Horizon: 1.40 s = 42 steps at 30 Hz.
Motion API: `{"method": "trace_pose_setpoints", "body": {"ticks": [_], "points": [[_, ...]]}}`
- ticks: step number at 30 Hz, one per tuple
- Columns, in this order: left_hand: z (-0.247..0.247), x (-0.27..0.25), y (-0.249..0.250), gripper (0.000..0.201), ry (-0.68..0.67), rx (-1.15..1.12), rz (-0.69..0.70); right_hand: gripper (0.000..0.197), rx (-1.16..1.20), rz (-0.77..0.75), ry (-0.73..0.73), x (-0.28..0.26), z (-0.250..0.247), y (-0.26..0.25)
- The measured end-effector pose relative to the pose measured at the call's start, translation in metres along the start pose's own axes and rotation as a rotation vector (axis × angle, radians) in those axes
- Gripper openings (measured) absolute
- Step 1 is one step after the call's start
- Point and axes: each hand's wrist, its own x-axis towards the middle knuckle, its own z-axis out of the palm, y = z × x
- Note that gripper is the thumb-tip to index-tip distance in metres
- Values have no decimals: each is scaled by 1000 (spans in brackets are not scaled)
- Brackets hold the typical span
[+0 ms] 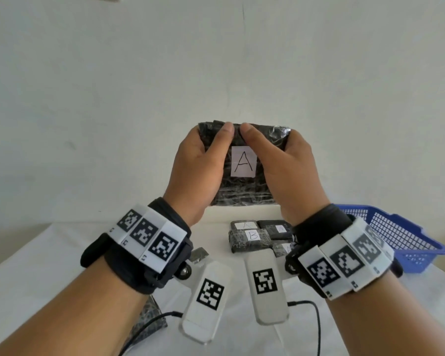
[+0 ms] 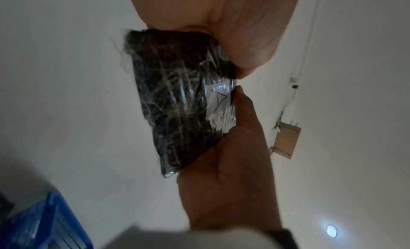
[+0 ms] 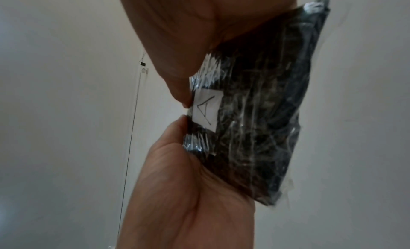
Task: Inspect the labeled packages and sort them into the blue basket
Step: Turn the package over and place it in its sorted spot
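I hold a black plastic-wrapped package (image 1: 242, 192) upright in front of the wall, its white "A" label (image 1: 243, 161) facing me. My left hand (image 1: 203, 160) grips its left side and my right hand (image 1: 285, 163) its right side, both thumbs on the front near the top edge. The left wrist view shows the package (image 2: 177, 103) edge-on between the left hand (image 2: 221, 165) and the right hand (image 2: 233, 28). In the right wrist view the package (image 3: 255, 123) sits in the right hand (image 3: 188, 182). The blue basket (image 1: 406, 237) stands on the table at the right.
Several more black packages lie on the white table (image 1: 49, 253) below my hands, one labeled "B" (image 1: 252, 236), others "A" (image 1: 246, 224). Another package (image 1: 149, 319) lies at the near left. White marker tags (image 1: 208, 294) hang from my wrists, with a black cable (image 1: 317, 319) nearby.
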Motion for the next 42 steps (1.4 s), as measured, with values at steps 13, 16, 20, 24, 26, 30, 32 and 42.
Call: {"method": "trace_pose_setpoints", "body": {"ticks": [13,16,20,24,26,30,32,42], "points": [[-13,3,-18,43,-10,-48,-189,46,48,174,-72,-2,2,15],[-15,3,-23,47,1,-9,-173,57,60,163,-69,-7,2,14],[-18,5,-25,75,-28,12,-157,54,63,130,-54,-13,1,14],[-18,4,-25,81,-21,65,-105,56,65,77,-43,-15,1,15],[-17,3,-23,67,-42,-15,-168,65,118,60,-38,-18,4,11],[-16,4,-26,60,-39,-34,-182,76,153,35,-31,-18,7,9],[-16,4,-26,58,-15,-47,-195,75,140,37,-28,-17,8,10],[-13,-3,-22,52,-59,41,-98,43,-82,-93,23,-13,5,21]]}}
